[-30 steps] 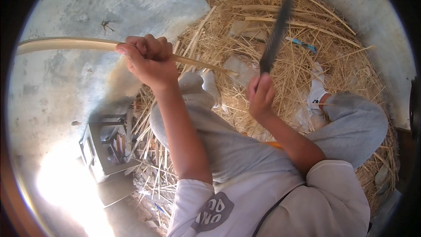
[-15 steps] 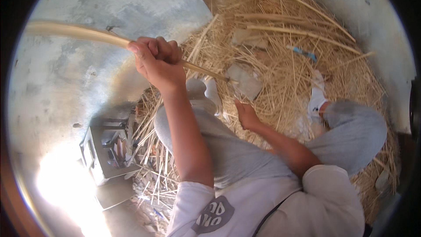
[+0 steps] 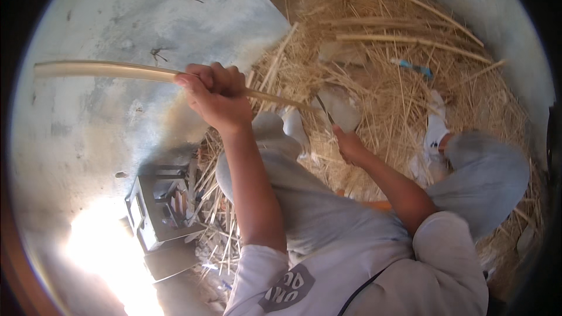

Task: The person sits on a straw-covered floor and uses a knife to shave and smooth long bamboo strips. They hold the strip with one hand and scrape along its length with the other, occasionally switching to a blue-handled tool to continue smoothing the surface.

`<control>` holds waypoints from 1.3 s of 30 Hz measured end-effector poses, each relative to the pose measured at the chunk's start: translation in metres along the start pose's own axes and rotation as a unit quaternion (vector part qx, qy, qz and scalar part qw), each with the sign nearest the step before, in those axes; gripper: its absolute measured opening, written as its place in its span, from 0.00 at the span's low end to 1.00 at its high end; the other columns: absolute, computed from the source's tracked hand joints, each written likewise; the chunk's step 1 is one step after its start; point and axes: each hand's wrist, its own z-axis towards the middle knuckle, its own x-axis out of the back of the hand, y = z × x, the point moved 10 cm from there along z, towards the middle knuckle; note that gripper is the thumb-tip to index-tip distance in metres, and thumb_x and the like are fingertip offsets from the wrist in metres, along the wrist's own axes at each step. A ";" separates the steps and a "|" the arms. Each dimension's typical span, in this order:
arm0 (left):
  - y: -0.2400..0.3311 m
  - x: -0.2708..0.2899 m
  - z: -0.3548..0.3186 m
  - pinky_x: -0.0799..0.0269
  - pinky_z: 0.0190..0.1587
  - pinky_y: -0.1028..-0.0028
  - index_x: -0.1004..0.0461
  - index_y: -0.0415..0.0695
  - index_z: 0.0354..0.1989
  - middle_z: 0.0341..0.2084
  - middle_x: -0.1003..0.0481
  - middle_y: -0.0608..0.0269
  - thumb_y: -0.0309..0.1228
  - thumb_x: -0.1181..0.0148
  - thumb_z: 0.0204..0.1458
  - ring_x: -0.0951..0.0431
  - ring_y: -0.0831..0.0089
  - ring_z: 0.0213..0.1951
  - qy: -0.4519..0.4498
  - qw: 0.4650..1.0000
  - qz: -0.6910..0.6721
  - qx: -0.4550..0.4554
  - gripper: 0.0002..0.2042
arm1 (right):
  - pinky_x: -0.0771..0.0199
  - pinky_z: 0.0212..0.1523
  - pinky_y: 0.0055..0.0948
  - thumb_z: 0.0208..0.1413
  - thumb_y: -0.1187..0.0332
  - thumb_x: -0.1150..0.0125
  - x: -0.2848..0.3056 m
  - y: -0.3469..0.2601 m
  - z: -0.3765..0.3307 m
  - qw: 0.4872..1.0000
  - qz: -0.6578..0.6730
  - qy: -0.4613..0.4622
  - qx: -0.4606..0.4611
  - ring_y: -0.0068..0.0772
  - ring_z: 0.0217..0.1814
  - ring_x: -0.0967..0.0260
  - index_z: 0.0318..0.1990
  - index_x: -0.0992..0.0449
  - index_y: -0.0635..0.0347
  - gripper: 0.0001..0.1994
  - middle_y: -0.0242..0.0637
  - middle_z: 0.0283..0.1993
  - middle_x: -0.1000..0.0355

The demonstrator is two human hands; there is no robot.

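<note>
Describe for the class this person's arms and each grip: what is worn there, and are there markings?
The left grip and right grip are ungloved human hands. The left arm and right arm are bare up to the left sleeve and right sleeve, both short and pale. No watch, bracelet or marking shows; rings are too small to tell.

the fisheye view looks steeply down from the head, close above the shirt (image 3: 374, 269), facing the left hand (image 3: 219, 96), right hand (image 3: 351, 146) and straw-littered floor (image 3: 389, 99).
</note>
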 end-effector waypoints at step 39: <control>0.010 0.016 -0.007 0.37 0.30 0.76 0.40 0.52 0.36 0.21 0.39 0.67 0.60 0.58 0.65 0.38 0.77 0.25 0.058 0.991 0.099 -0.068 0.23 | 0.37 0.19 0.40 0.64 0.36 0.54 -0.006 0.009 0.019 0.991 0.044 0.041 0.124 0.32 0.14 0.40 0.22 0.34 0.61 0.34 0.35 0.15 0.39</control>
